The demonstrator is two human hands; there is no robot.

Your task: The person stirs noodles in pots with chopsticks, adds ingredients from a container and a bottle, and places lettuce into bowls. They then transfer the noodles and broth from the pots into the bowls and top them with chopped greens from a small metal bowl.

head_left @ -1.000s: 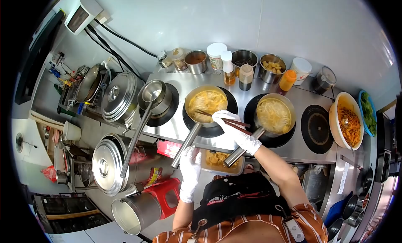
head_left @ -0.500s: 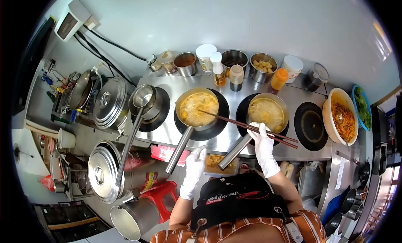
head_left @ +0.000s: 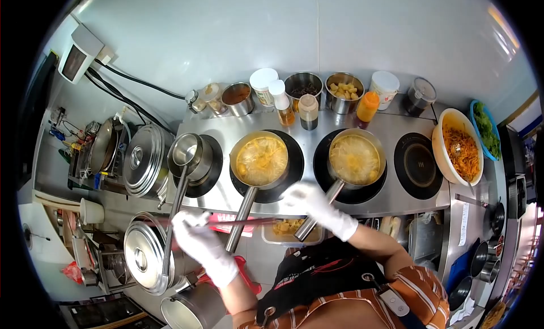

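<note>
My left hand [head_left: 201, 244], in a white glove, is closed around a pair of dark chopsticks [head_left: 249, 222] lying nearly level and blurred by motion. They pass over the long handle of the left noodle pot [head_left: 249, 201]. My right hand [head_left: 320, 207], gloved too, is free of the chopsticks; its slightly blurred fingers are apart and point left, above the stove's front edge. Just beside it runs the handle of the right noodle pot [head_left: 381, 150]. Noodles in yellow broth fill both pots, each on a black hob.
A small pan with a ladle [head_left: 186, 150] stands on the left hob, its long handle jutting forward. Seasoning bottles [head_left: 309, 111] and metal tubs line the back. On the right are a bowl of shredded carrot [head_left: 435, 147] and a bare hob [head_left: 419, 166]. Lidded stockpots [head_left: 137, 255] stand left.
The chopsticks have gone from my right hand, over the pots, to my left hand at the lower left. My left hand moved left, my right hand also left. The view has shifted slightly.
</note>
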